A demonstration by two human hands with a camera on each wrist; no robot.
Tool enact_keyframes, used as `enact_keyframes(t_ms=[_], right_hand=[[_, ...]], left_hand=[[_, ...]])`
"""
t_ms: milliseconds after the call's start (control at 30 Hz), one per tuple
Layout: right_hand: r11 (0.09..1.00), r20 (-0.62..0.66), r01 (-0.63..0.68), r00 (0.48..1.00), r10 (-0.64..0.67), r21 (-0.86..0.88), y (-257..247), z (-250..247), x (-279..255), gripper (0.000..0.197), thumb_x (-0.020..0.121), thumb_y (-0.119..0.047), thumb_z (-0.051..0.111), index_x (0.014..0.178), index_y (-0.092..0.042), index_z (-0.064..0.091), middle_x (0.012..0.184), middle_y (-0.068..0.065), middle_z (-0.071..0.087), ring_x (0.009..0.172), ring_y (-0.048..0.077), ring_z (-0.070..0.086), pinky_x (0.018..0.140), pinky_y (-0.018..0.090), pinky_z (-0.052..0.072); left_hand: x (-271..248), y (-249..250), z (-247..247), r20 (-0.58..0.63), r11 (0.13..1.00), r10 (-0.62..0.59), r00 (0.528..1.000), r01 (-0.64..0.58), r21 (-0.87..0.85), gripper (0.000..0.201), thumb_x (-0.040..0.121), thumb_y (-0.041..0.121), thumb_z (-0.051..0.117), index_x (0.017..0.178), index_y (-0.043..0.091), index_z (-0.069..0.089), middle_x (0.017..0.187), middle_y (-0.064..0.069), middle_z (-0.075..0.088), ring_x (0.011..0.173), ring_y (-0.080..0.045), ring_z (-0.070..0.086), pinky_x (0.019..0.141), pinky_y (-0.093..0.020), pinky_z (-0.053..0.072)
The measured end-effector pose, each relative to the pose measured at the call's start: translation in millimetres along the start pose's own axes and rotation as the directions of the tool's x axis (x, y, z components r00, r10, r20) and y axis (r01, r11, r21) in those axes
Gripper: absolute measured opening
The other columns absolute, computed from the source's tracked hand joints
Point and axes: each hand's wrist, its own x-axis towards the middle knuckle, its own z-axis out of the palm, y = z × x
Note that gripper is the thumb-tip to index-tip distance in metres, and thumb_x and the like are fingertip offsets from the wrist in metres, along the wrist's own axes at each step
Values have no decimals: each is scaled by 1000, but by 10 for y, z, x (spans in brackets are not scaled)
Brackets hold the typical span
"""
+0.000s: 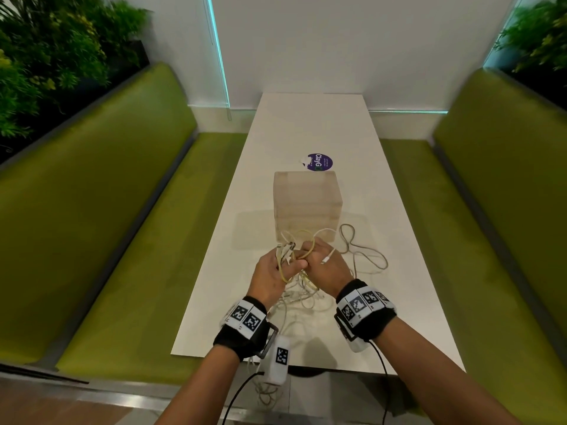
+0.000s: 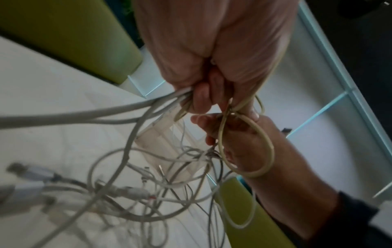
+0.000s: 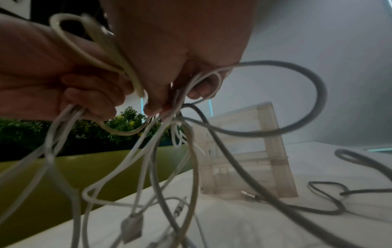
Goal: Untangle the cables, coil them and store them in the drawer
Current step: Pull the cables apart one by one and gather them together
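Note:
A tangle of white and grey cables [image 1: 299, 291] hangs between both hands above the near part of the white table [image 1: 399, 302]. My left hand [image 1: 271, 271] grips a bunch of white cables and plugs. My right hand [image 1: 326, 265] pinches a loop of a yellowish cable [image 1: 306, 240] close against the left. In the left wrist view the yellowish cable [image 2: 267, 139] loops over the right hand [image 2: 239, 134], and USB plugs [image 2: 31, 172] dangle below. A translucent drawer unit [image 1: 306, 204], all drawers shut, stands just beyond the hands.
A loose grey cable [image 1: 365, 253] curls on the table right of the drawer unit. A purple round sticker [image 1: 319, 162] lies behind the unit. Green bench seats [image 1: 122, 240] flank the table on both sides. Some cable hangs over the near table edge [image 1: 267, 391].

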Motion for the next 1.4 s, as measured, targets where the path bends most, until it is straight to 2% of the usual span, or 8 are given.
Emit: enact_keyframes(t_ms=[67, 233, 633, 800, 1000, 1200, 1300, 1400], right_hand=[[1000, 27, 20, 999, -20, -6, -20, -13, -16, 14, 80, -16, 54, 75, -18, 67, 74, -12, 58, 84, 7, 47, 67, 17, 32], [996, -78, 43, 996, -49, -81, -58, 24, 20, 35, 87, -34, 46, 74, -10, 69, 71, 2, 61, 67, 20, 53, 61, 29, 45], [953, -60, -195, 981, 186, -232, 396, -32, -120, 24, 87, -33, 52, 81, -18, 70, 82, 0, 66, 78, 28, 57, 70, 36, 42], [976, -139, -10, 990, -21, -219, 301, -56, -55, 16, 80, -15, 60, 90, -18, 72, 76, 0, 61, 73, 24, 54, 66, 39, 50], [967, -134, 169, 971, -197, -192, 46, -84, 34, 18, 85, -33, 50, 97, -25, 62, 78, 1, 54, 80, 16, 36, 70, 29, 32], [974, -136, 125, 979, -152, -188, 25, -32, 97, 10, 79, -20, 62, 74, -14, 68, 78, 2, 54, 80, 16, 35, 64, 35, 44], [991, -123, 95, 987, -106, -92, 63, -35, 118, 12, 75, -16, 64, 81, -9, 72, 79, 6, 57, 82, 16, 37, 68, 32, 42], [996, 66, -67, 996, 63, 61, 155, -102, 105, 21, 79, -27, 70, 93, -11, 71, 86, 2, 56, 86, 15, 45, 72, 27, 35]], left_hand=[[-18, -2, -3, -12, 999, 7, 1000, -6, 42, 16, 82, 11, 72, 98, 10, 67, 91, -1, 73, 87, -13, 68, 79, -27, 52], [-42, 226, 38, -103, 988, 33, 994, -48, -148, 18, 90, 3, 59, 75, 10, 52, 48, 12, 51, 45, 2, 43, 50, -13, 37], [27, 324, -437, -343, 944, 57, 938, -162, -287, 22, 91, 14, 60, 72, 18, 49, 51, 11, 39, 48, -7, 32, 48, -18, 35], [-1, 127, -197, -173, 996, -25, 985, 9, -94, 26, 89, 16, 63, 67, 18, 49, 53, 12, 41, 50, -7, 33, 50, -21, 29], [-62, 91, 128, -38, 996, -41, 998, 38, -84, 3, 89, 8, 62, 90, 5, 63, 48, 15, 57, 44, 4, 49, 47, -10, 37], [-33, 30, 93, -22, 977, -165, 986, 160, -141, 21, 85, 19, 69, 68, 15, 57, 53, 0, 40, 47, -14, 31, 47, -26, 26], [-21, 62, 60, -27, 976, -186, 982, 182, -122, 11, 85, 8, 65, 75, 10, 66, 58, 0, 49, 54, -18, 38, 54, -31, 32], [-20, 77, -47, -65, 975, -199, 978, 191, -112, 13, 85, 6, 63, 72, 8, 62, 61, -4, 51, 58, -20, 45, 59, -35, 39]])
